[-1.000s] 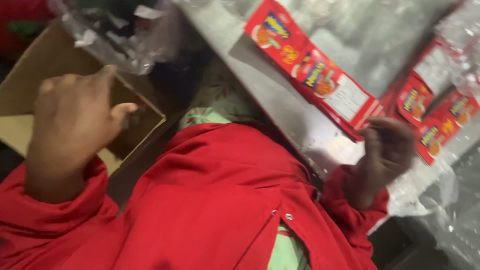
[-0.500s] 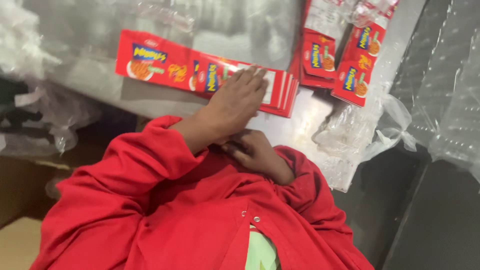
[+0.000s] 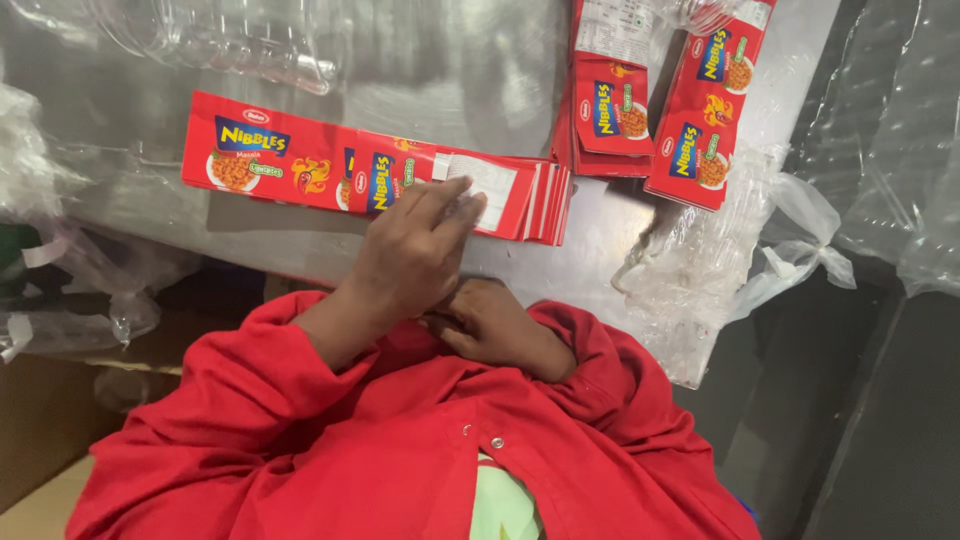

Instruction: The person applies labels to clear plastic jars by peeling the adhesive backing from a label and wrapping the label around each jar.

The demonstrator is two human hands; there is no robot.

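Observation:
A stack of flattened red snack cartons (image 3: 300, 165) lies lengthwise on the grey metal table (image 3: 450, 80). My left hand (image 3: 412, 252) reaches over the table's near edge, its fingertips lying flat on the white panel at the stack's right end; it grips nothing. My right hand (image 3: 492, 325) sits just below it against my red jacket (image 3: 400, 450), with its fingers curled in and nothing visible in them. The two hands almost touch.
Two more piles of red flattened cartons (image 3: 612, 100) (image 3: 712, 110) lie at the table's far right. Crumpled clear plastic bags (image 3: 720, 260) hang off the right edge, with more clear plastic (image 3: 230, 40) at the back. A brown cardboard box (image 3: 40, 440) stands at the lower left.
My left hand came out of the cardboard box at the left and now rests on the carton stack. My right hand drew back from the cartons to my chest. The view swung toward the table.

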